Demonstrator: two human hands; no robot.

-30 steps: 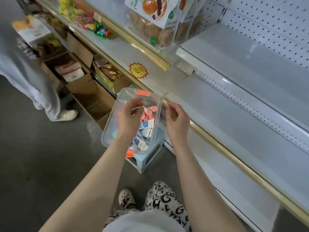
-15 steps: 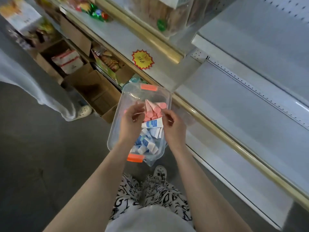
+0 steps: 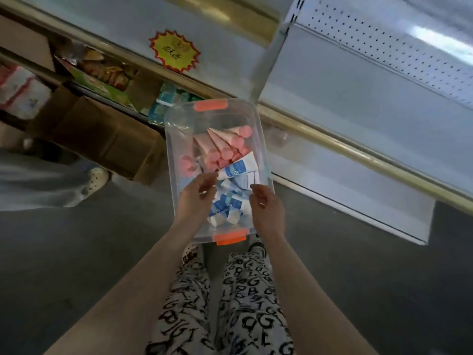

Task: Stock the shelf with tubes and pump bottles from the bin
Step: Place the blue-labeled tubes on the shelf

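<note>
From the head camera, both hands have come down into the clear bin (image 3: 258, 139) since a second ago, when they hovered above its rim: the left hand (image 3: 195, 194) now has its fingertips pinched at the cap end of a white and blue tube (image 3: 236, 169), while the right hand (image 3: 267, 208) is curled beside the pile, and I cannot tell whether it grips anything. The view has also tipped downward, so the pink tubes (image 3: 222, 147) and the other white ones lie in the bin, and the bare shelf (image 3: 363, 103) to the right holds nothing yet; stocking looks barely begun, with a first pick under way.
</note>
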